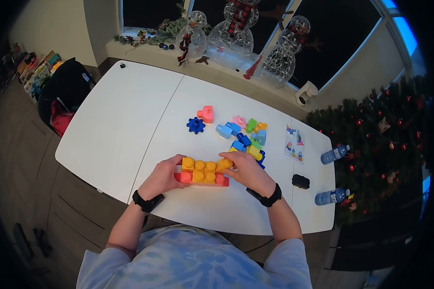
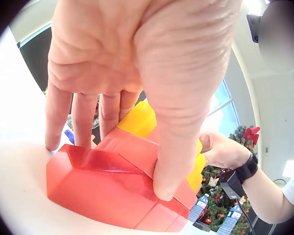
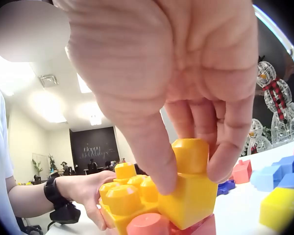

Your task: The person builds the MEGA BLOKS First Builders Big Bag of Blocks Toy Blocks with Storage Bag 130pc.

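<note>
My left hand [image 1: 162, 177] grips the left end of a red and coral toy-block base [image 2: 103, 188], its thumb on the near side and its fingers around the far side. Yellow studded blocks [image 1: 198, 168] sit on top of that base near the table's front edge. Between thumb and fingers, my right hand [image 1: 250, 172] pinches a single-stud yellow block [image 3: 188, 200] at the base's right end. In the right wrist view this block stands upright beside a coral stud [image 3: 148, 225], close over the red base.
Beyond the hands lie a dark blue gear block [image 1: 196, 125], a coral block [image 1: 206, 114] and several mixed blue, green, yellow and pink blocks [image 1: 230, 129]. To the right are a picture sheet [image 1: 294, 143], a black case [image 1: 301, 181] and two water bottles [image 1: 333, 154].
</note>
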Available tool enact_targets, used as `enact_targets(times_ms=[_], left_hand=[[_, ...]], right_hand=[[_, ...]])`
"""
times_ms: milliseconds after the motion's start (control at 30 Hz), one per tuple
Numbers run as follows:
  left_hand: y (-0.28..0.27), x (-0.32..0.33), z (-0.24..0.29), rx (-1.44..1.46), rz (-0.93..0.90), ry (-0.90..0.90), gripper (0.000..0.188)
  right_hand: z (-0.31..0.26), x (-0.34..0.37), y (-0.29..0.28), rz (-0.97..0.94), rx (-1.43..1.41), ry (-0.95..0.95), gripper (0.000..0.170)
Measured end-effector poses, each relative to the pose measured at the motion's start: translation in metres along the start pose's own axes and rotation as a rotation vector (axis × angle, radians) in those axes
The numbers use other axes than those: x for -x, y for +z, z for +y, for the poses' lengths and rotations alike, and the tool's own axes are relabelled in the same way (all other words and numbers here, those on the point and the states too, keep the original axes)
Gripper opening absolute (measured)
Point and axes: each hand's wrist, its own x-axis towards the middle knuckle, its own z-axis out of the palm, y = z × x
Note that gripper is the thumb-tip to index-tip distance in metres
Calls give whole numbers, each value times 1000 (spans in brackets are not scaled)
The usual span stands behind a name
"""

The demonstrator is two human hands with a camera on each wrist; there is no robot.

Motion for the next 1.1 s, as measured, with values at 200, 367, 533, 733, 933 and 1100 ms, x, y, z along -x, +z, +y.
enact_targets(times_ms=[200,367,533,733,933,1100], left_hand=[[0,0,0,20,-1,-8,72],[2,-1,-1,52,-17,-41,67],[2,-1,-1,92,-28,-48,65],[2,-1,-1,124,-38,-54,67],[3,0,-4,105,-30,-36,68],[0,1,-1,111,-16,-13,68]], right_hand=[[-9,7,7,14,-80,23,40],[-2,10,19,104,-53,12,36],[1,13,29,187,-51,-19,33],[36,-8,-31,119,-222,172,29],[236,-68,-67,395,172,335,43],[263,-88,-74,-53,58,533,56]])
